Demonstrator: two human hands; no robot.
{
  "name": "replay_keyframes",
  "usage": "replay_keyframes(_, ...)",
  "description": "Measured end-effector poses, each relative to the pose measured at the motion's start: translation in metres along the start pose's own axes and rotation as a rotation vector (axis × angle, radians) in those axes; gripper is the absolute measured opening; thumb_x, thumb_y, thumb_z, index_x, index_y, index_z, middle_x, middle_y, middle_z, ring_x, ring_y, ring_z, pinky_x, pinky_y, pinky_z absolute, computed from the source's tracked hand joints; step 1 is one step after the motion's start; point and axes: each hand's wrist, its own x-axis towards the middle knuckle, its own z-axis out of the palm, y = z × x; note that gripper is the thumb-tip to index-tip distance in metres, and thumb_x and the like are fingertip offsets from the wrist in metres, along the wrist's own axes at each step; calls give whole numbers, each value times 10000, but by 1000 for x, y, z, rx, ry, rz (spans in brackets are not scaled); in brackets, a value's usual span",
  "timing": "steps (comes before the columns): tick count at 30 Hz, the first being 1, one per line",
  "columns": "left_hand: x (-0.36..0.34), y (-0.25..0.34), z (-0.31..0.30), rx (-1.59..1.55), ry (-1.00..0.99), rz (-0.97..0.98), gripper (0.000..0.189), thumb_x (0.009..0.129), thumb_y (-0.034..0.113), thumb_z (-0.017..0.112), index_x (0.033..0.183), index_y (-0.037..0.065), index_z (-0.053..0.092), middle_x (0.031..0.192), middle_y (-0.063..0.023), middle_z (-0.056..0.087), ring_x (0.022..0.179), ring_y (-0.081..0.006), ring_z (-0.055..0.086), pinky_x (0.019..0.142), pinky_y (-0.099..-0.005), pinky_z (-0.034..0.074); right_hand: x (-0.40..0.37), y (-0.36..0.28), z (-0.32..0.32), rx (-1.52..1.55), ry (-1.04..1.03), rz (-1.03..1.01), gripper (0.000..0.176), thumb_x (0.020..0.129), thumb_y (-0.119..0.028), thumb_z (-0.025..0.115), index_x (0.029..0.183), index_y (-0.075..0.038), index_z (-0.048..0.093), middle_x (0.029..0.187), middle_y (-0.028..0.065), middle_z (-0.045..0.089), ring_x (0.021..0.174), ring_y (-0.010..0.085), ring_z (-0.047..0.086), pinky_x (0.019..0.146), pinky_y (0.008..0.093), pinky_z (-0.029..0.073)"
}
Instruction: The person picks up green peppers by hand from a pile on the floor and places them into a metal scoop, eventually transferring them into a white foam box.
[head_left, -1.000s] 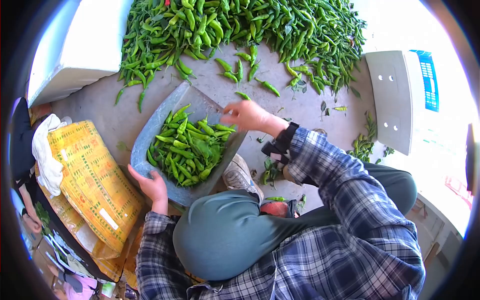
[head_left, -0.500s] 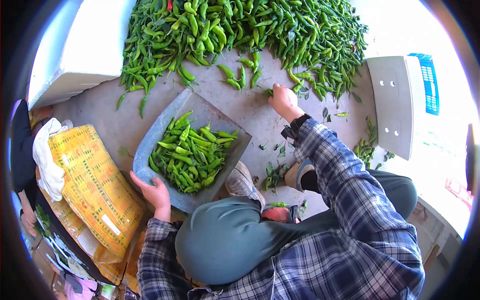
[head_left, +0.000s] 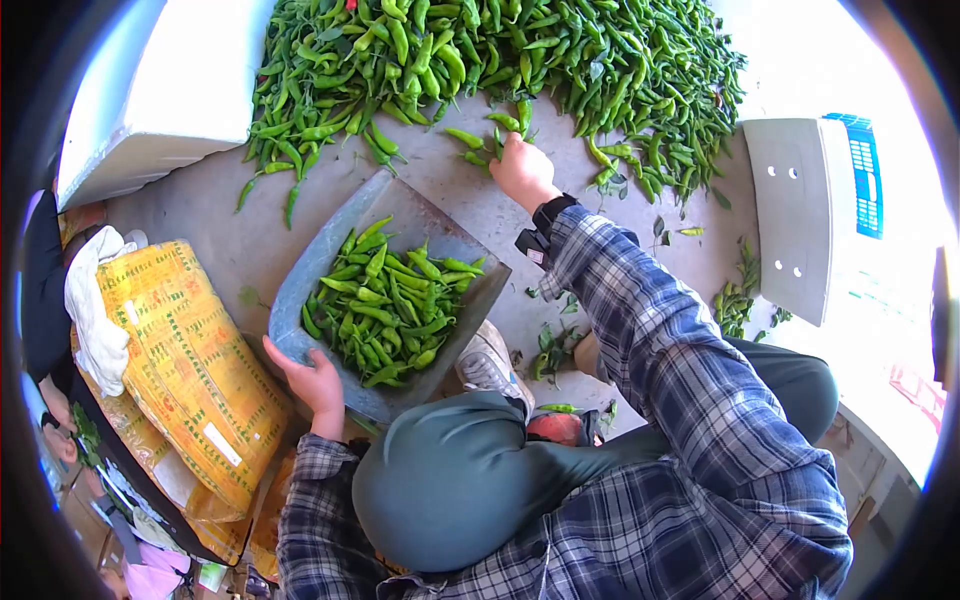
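Note:
A grey metal scoop [head_left: 470, 345], shaped like a dustpan, leans by my knee and holds a heap of green peppers [head_left: 385, 310]. My left hand [head_left: 315, 385] grips its near left rim, thumb on the inner side. Out past the scoop, my right hand [head_left: 524, 172] is low over the floor at a few loose green peppers [head_left: 465, 138]. Its fingers are curled together on a green pepper, mostly hidden by the hand. Behind them lies a large pile of green peppers [head_left: 610, 70].
At left stand a white foam box [head_left: 190, 90] and yellow printed packaging [head_left: 195, 360] with a white cloth [head_left: 97, 310] on it. A pale panel with holes [head_left: 785, 220] and a blue crate [head_left: 860, 175] stand at right. Fallen leaves [head_left: 550, 350] lie near my shoes. Another person's hand [head_left: 60, 440] shows far left.
My right hand has moved left and farther out, to the loose peppers in front of the pile. My left hand stays on the scoop's rim. The view has shifted slightly.

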Motion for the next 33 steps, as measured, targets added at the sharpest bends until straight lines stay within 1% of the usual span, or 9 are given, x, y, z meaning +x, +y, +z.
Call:
replay_keyframes(4, -1, -3, 0, 0, 5, 20, 732, 775, 23, 516, 1392, 60, 122, 1221, -326, 425, 1081, -443, 479, 916, -444, 390, 1, 10, -11, 51, -226, 15, 300, 730, -280, 613, 925, -55, 578, 858, 170, 640, 821, 322, 626, 720, 412, 499)
replay_keyframes(16, -2, -1, -1, -17, -1, 18, 721, 775, 23, 499, 1389, 53, 122, 1231, -329, 415, 1097, -452, 462, 922, -449, 382, -70, 39, -76, -22, -8, -584, 292, 699, -255, 655, 868, -70, 505, 770, 144, 561, 708, 354, 574, 614, 448, 460)
replay_keyframes(20, -2, -2, 0, 7, 14, 38, 727, 780, 21, 506, 1391, 57, 113, 1243, -330, 403, 1115, -453, 447, 937, -450, 370, -122, 53, -63, -293, -583, -514, 264, 708, -202, 619, 913, -57, 539, 812, 153, 599, 748, 341, 611, 622, 434, 501)
replay_keyframes(22, -2, 0, -2, 2, 12, 27, 728, 781, 19, 508, 1391, 57, 114, 1248, -329, 398, 1120, -454, 442, 940, -450, 367, -152, 78, -39, -272, -1011, -778, 204, 710, -191, 588, 867, -61, 586, 808, 142, 618, 749, 309, 620, 623, 438, 504)
replay_keyframes(23, -2, 2, -2, -1, 6, 17, 728, 782, 18, 510, 1392, 58, 114, 1253, -329, 393, 1125, -455, 437, 944, -449, 364, -150, 72, -45, -273, -1007, -778, 204, 710, -191, 588, 867, -61, 586, 808, 142, 618, 749, 309, 620, 623, 438, 504)
replay_keyframes(25, 0, 2, -1, -13, 4, 12, 726, 783, 19, 511, 1391, 58, 116, 1258, -328, 390, 1129, -456, 433, 946, -448, 362, -144, 51, -61, -175, -893, -819, 139, 704, -160, 573, 813, -79, 604, 773, 129, 621, 700, 308, 621, 582, 430, 503)
replay_keyframes(27, -1, 1, -1, -18, -1, 0, 724, 784, 20, 513, 1391, 58, 119, 1262, -327, 386, 1132, -457, 429, 947, -448, 360, -70, 49, -23, -430, -394, -782, 93, 772, -165, 525, 808, -95, 573, 683, 101, 602, 586, 339, 588, 489, 437, 465)
replay_keyframes(30, 0, -1, 0, -43, -17, -20, 724, 784, 13, 513, 1391, 55, 120, 1271, -328, 376, 1143, -456, 420, 955, -446, 353, 26, 37, -39, 44, 143, -249, 215, 776, -219, 576, 864, -25, 545, 784, 187, 622, 679, 377, 610, 595, 447, 505)
replay_keyframes(33, 0, -2, 1, -19, -3, 22, 727, 781, -1, 509, 1391, 50, 116, 1277, -328, 370, 1151, -452, 418, 960, -446, 350, 58, 31, -37, 55, 225, -163, 395, 748, -311, 645, 967, -10, 512, 805, 198, 615, 778, 364, 611, 697, 434, 501)
